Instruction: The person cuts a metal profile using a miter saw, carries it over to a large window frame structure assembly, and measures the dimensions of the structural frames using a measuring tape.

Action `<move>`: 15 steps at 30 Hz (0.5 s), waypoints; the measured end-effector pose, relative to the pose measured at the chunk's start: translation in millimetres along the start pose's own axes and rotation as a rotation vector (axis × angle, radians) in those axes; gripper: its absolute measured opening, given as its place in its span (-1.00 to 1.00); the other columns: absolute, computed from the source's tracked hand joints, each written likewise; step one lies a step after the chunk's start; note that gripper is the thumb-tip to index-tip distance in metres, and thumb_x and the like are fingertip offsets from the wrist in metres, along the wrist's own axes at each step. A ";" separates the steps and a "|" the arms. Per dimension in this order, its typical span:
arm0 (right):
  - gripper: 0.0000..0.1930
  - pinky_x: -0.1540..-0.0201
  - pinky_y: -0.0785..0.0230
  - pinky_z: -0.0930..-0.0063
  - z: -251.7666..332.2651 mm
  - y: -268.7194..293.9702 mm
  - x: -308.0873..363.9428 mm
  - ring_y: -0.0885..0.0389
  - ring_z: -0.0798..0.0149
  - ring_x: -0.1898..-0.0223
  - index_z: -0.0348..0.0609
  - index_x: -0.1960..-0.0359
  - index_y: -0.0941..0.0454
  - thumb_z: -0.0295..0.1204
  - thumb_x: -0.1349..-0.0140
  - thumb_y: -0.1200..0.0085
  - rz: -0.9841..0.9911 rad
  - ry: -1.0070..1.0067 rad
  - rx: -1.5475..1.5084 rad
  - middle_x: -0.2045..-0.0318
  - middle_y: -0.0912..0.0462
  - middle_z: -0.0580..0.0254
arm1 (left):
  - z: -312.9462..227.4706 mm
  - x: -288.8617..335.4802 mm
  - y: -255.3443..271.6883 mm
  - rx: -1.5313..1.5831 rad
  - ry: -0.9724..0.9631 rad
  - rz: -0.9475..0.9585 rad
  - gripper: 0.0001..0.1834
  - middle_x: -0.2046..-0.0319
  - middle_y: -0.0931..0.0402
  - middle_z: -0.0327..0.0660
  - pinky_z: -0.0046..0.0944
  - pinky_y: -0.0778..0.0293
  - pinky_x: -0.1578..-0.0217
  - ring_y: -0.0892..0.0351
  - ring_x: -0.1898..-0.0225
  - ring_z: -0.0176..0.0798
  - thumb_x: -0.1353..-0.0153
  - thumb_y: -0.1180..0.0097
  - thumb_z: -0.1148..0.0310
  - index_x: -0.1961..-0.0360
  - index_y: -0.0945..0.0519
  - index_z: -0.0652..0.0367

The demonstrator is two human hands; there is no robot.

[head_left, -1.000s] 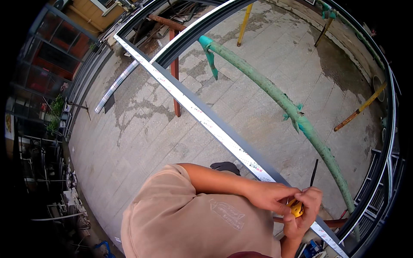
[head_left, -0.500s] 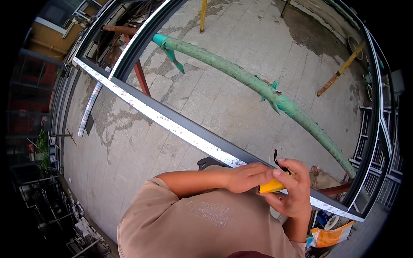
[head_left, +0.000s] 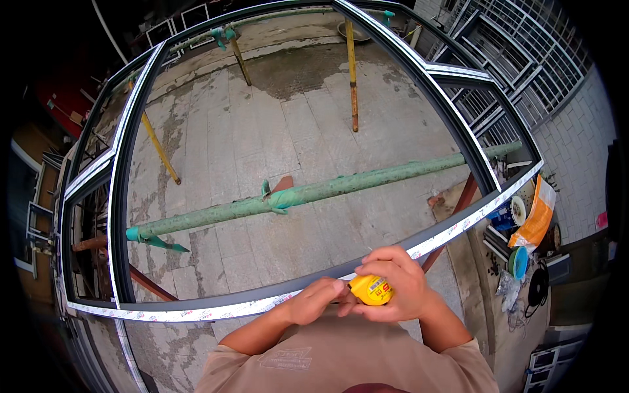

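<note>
A yellow tape measure point(head_left: 372, 290) is gripped in my right hand point(head_left: 401, 283), with its fingers wrapped round the case and its printed side facing up. My left hand point(head_left: 313, 302) is closed beside the tape's mouth, its thumb and fingers pressed together; what they pinch, if anything, is hidden. Both hands are held in front of my chest, just on my side of the near rail of a large window frame point(head_left: 252, 308). That rail is dark grey with white printed protective film along its edge. No drawn-out blade can be made out.
Green pipe point(head_left: 327, 190) runs beneath the frame, and yellow posts point(head_left: 352, 85) stand beyond it. To the right lie an orange-and-white bag point(head_left: 536, 213), a blue bucket point(head_left: 510, 213), a turquoise basin point(head_left: 518, 262) and a black cable coil point(head_left: 538, 288). Metal grilles point(head_left: 517, 52) are stacked at the far right.
The view has swung right, so the near rail now lies more level. My left hand has come away from on top of the tape measure to its left side; the case has turned printed side up.
</note>
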State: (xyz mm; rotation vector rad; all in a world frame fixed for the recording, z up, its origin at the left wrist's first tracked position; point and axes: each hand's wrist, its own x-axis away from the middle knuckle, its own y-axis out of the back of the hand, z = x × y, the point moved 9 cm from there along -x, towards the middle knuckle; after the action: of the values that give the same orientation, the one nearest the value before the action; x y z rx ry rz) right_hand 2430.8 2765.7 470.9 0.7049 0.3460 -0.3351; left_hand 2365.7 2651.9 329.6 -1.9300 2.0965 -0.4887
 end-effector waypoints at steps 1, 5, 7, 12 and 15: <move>-0.35 -0.01 -0.58 0.28 -2.6 12.4 4.0 -0.71 0.09 0.07 -0.19 -0.01 -0.68 -0.28 0.18 -0.67 -0.017 -0.012 0.056 0.00 -0.64 0.05 | -13.3 -6.6 -1.4 -0.009 -0.041 -0.014 -0.47 0.28 -0.57 -0.27 -0.25 -0.49 0.12 -0.50 0.28 -0.38 -0.70 0.26 0.06 -0.09 -0.61 0.30; -0.35 0.00 -0.55 0.24 -26.6 38.6 42.1 -0.71 0.03 0.10 -0.14 0.02 -0.64 -0.21 0.17 -0.68 -0.028 -0.118 -0.009 0.13 -0.67 0.04 | -32.8 -23.6 -8.9 -0.178 -0.055 -0.320 -0.75 0.28 -0.60 -0.27 -0.36 -0.47 0.18 -0.50 0.23 -0.45 -0.51 -0.19 0.43 -0.12 -0.66 0.27; -0.34 0.02 -0.55 0.24 -35.8 42.7 63.7 -0.71 0.03 0.12 -0.13 0.02 -0.62 -0.20 0.17 -0.67 -0.034 -0.149 -0.055 0.14 -0.68 0.07 | -39.4 -34.9 -25.4 -0.350 -0.139 -0.289 -0.78 0.30 -0.61 -0.29 -0.34 -0.49 0.19 -0.52 0.26 -0.45 -0.46 -0.26 0.44 -0.06 -0.68 0.26; -0.32 0.08 -0.55 0.24 -55.8 70.1 114.6 -0.72 0.03 0.17 -0.12 0.02 -0.54 -0.15 0.12 -0.66 -0.053 -0.275 -0.069 0.17 -0.69 0.10 | -20.1 -70.6 -67.3 -0.435 -0.181 -0.306 -0.85 0.30 -0.64 -0.29 -0.33 -0.52 0.21 -0.57 0.29 -0.44 -0.38 -0.39 0.43 0.11 -0.70 0.23; -0.32 0.09 -0.55 0.27 -73.2 92.7 154.6 -0.72 0.08 0.20 -0.12 0.00 -0.53 -0.15 0.10 -0.65 -0.082 -0.306 -0.109 0.18 -0.68 0.11 | -2.6 -97.1 -96.9 -0.481 -0.143 -0.259 -0.83 0.30 -0.65 -0.28 -0.32 -0.53 0.19 -0.59 0.29 -0.42 -0.36 -0.42 0.40 0.13 -0.68 0.20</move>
State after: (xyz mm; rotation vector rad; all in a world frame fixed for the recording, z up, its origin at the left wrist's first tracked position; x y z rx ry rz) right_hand 2592.3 2853.4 407.1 0.5237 0.1015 -0.4918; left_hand 2461.9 2742.4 367.3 -2.4299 2.0126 0.1271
